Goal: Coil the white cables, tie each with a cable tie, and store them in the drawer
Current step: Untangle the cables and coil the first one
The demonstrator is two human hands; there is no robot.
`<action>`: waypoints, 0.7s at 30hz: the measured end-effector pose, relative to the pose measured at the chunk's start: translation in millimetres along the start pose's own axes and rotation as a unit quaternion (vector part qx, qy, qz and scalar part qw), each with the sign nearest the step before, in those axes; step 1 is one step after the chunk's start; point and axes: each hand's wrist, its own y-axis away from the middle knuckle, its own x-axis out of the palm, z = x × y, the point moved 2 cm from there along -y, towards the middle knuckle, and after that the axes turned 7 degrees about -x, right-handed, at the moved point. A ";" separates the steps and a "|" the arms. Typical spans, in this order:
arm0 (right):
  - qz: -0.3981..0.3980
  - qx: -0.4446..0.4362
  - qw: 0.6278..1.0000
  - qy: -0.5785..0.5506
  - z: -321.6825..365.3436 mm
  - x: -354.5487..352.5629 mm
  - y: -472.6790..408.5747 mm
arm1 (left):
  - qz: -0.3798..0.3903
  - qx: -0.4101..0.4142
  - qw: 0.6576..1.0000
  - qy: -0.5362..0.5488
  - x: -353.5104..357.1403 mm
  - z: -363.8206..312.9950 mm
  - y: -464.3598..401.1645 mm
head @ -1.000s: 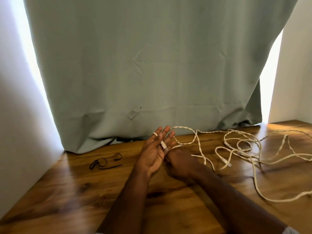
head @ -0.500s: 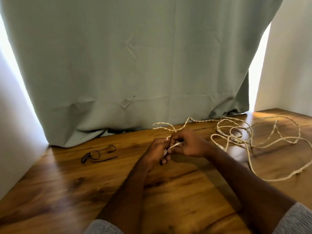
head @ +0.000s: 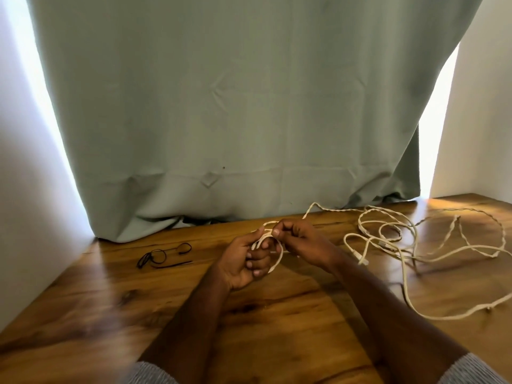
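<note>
From the head camera, the job looks to be at its very start. One small loop of white cable sits around the fingers of the left hand, and that is all the coiling there is to see. The rest of the cable lies loose in tangled loops across the right half of the wooden table, trailing from the hands out to the far right edge, with a connector end near the right forearm. How many separate cables make up that tangle is hard to tell. No coil is finished or tied. The black cable ties lie untouched on the table, well apart to the left of the hands. No drawer shows in this view, so storing seems a long way off.

The left hand is palm up with its fingers curled in, gripping the loop. The right hand is touching it just beside, fingers bent and closed, thumb and forefinger pinching the cable at the top of the loop, where the strand runs off toward the curtain.
</note>
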 end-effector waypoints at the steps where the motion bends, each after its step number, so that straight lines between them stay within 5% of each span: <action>1: -0.005 -0.004 1.000 -0.003 1.5 0.0 -0.1 | -0.010 0.015 1.000 0.021 0.0 0.8 -0.8; 8: -0.097 -0.021 0.995 0.000 -10.2 2.7 -3.6 | -0.009 0.051 0.992 0.112 4.4 -0.5 -4.2; 14: -0.125 -0.051 0.979 0.151 -19.5 8.0 -4.9 | 0.001 0.110 0.979 0.174 7.2 -15.2 -5.4; 18: -0.187 -0.042 0.951 0.242 -19.8 4.3 -8.7 | -0.011 0.145 0.974 0.172 15.5 -20.4 -1.1; 21: -0.243 -0.114 0.916 0.299 -15.1 -4.4 -10.1 | -0.018 0.167 0.972 0.166 18.2 -25.6 3.3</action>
